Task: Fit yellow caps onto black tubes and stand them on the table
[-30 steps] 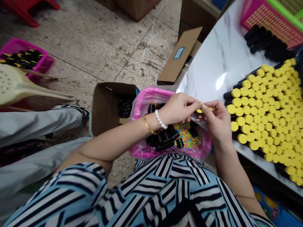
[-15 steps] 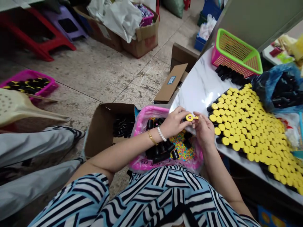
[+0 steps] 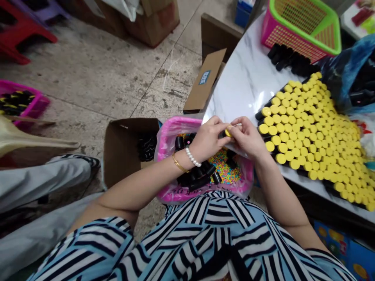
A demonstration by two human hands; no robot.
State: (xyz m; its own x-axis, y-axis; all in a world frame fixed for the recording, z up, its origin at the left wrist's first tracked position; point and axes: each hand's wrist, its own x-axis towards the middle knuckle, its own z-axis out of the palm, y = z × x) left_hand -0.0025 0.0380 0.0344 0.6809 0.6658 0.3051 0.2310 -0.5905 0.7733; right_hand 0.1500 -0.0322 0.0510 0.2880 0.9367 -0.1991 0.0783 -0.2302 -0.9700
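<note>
Yellow plastic shows between the fingertips: a small yellow-capped piece (image 3: 229, 132) sits where the left hand (image 3: 209, 138) and the right hand (image 3: 249, 136) meet, just above a pink tub (image 3: 175, 128) lined with clear plastic. The fingers of both hands are closed together on it from either side, hiding most of it. It looks like a cap on a short black body, though the view is too poor to be sure.

A pearl bracelet (image 3: 191, 157) and a gold bangle (image 3: 178, 164) circle the left wrist. Inside the tub, a heap of multicoloured beads (image 3: 225, 169) lies at 6 o'clock from the hands, with loose black tubes (image 3: 196, 176) at 7 o'clock.

A white marble table (image 3: 246, 70) runs from 12 to 3 o'clock. On it, at 3 o'clock, stand packed black tubes with yellow caps (image 3: 307, 125), their ends facing up and toward the hands. A pink-and-green basket (image 3: 299, 27) sits at 1 o'clock, with a row of black pieces (image 3: 290, 58) lying just in front of it, and a blue plastic bag (image 3: 345, 74) sits at 2 o'clock. At 9 o'clock, a cardboard box (image 3: 123, 152) touches the tub and holds a pile of small black parts (image 3: 146, 146). Farther out at 9 o'clock, a magenta tray (image 3: 20, 103) rests on the tiled floor.
</note>
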